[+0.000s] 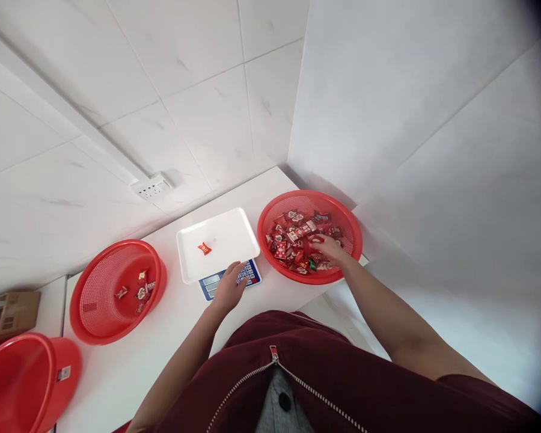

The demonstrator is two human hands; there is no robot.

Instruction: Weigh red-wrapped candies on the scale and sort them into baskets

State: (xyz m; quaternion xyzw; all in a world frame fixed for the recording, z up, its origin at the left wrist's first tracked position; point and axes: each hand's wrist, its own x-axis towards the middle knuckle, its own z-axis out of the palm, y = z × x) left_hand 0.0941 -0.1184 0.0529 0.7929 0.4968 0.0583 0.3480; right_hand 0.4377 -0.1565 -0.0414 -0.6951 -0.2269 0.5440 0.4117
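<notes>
My right hand (329,249) reaches into a red mesh basket (313,277) on the right. Its fingers are apart and touch the wrapped candies (293,236) heaped there, mostly in red wrappers with a green one among them. I see nothing clearly gripped between them. Over the blue keypad of a digital scale (211,286) lies my left hand (229,285), fingers stretched out and holding nothing. Behind it, the scale's white tray (228,240) bears a single red-orange candy (204,248).
Left of the scale, another red basket (101,334) contains several candies. A third red basket (45,361) stands at the lower left, near a cardboard box (18,313). The white table (117,379) meets tiled walls, with a power socket (151,187) just above the back edge.
</notes>
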